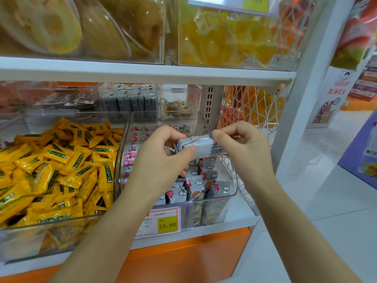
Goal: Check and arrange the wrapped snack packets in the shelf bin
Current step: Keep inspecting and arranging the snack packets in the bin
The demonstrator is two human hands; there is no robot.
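1. Holding one packet [201, 147] up over the clear bin [120, 166], the person is checking it. The left hand [161, 160] is pinching its left end between thumb and fingers, and the right hand [244, 148] is pinching its right end in the same way. The packet is lying almost level between the two hands, above the other packets [195, 184] and, as far as I can see, apart from them.
2. Judging from here, the check is going on and the arranging is not yet done: the front packets seem to be standing in a row, while some behind the hands are leaning.
3. For a good check, the fingers should be pressing only the sealed ends and only lightly, so the middle is not getting crushed.
4. The person should be turning the packet slowly, so that each side is facing the eyes. The print near the right hand is too blurred for me to read.
5. When putting it back, I would be aiming for a gap in the row, setting it upright and facing like its neighbours.
6. It should be staying out of the yellow packets [61, 160] in the next bin.
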